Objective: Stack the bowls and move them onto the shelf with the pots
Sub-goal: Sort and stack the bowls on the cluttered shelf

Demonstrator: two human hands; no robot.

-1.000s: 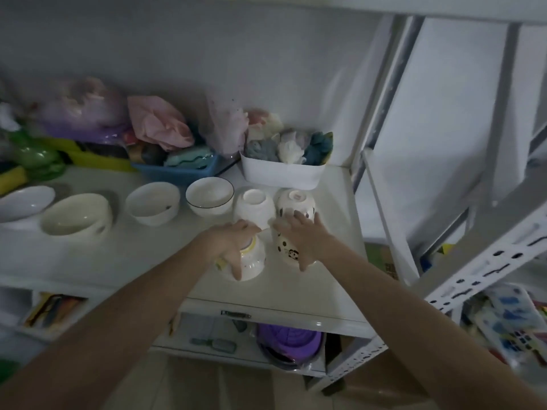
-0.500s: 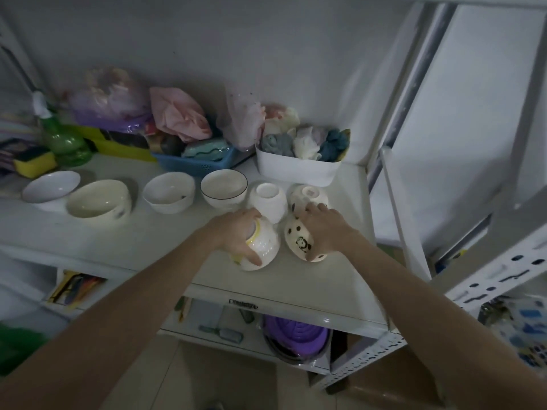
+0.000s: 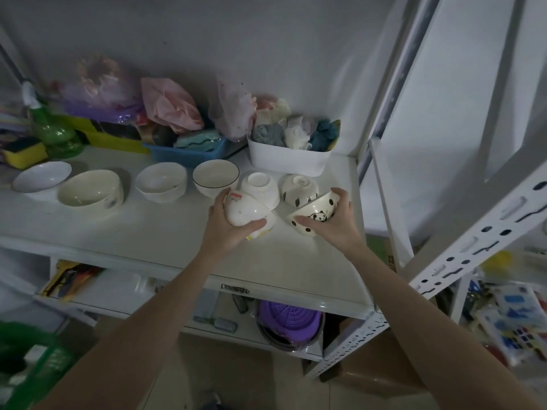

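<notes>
Left grip: the left hand (image 3: 228, 229) clamps its fingers and thumb round a white bowl (image 3: 247, 213), tilted with its base toward 11 o'clock and lifted off the shelf (image 3: 148, 232).
Right grip: the right hand (image 3: 331, 224) wraps a panda bowl (image 3: 315, 213) from the 3 o'clock side, thumb under its lower wall, mouth tipped toward 12 o'clock.
Where the bowls are: both held bowls hang at the shelf's 4 o'clock area, nearly touching each other; two more sit upside down just beyond at 12 o'clock, a plain one (image 3: 260, 189) and a spotted one (image 3: 299, 189).
Others waiting: four upright bowls run toward 9 o'clock, the nearest a dark-rimmed bowl (image 3: 215, 176).
Collision risk: the two held rims are close, so turning both at once could knock them together and chip the glaze.
Slip risk: each bowl is carried one-handed on smooth glazed wall; a loosened thumb mid-turn would likely drop it onto the shelf or past its front edge.
Neighbour risk: the left knuckles lie right beside the plain overturned bowl, and a wide swing could shove it into the white bin (image 3: 288, 161).
Light: the scene is dim, which makes judging rim alignment harder when nesting.
</notes>
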